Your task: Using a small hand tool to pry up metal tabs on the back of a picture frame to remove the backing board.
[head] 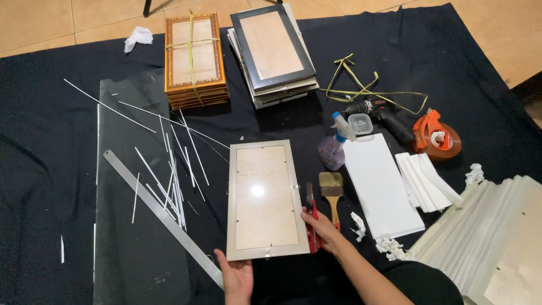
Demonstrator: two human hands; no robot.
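**Both hands at the near end of the silver frame**

- Grip: my right hand is closing around a red-handled tool with a dark blade while its thumb side is pressing on the right rail of the frame. My left hand is lying open, palm up, fingertips touching the frame's near-left corner, holding nothing.
- Item: one rectangular silver-grey picture frame with a tan backing board, lying flat and face down on the black cloth.
- Position: the frame is running with its long axis straight away from me, lying between my hands and ahead of both; the right hand is nearer its middle.
- Adjacent, right: wooden-handled flat paintbrush, purple spray bottle, white rectangular board.
- Adjacent, left: long steel ruler lying diagonally on a clear glass sheet with thin white strips.
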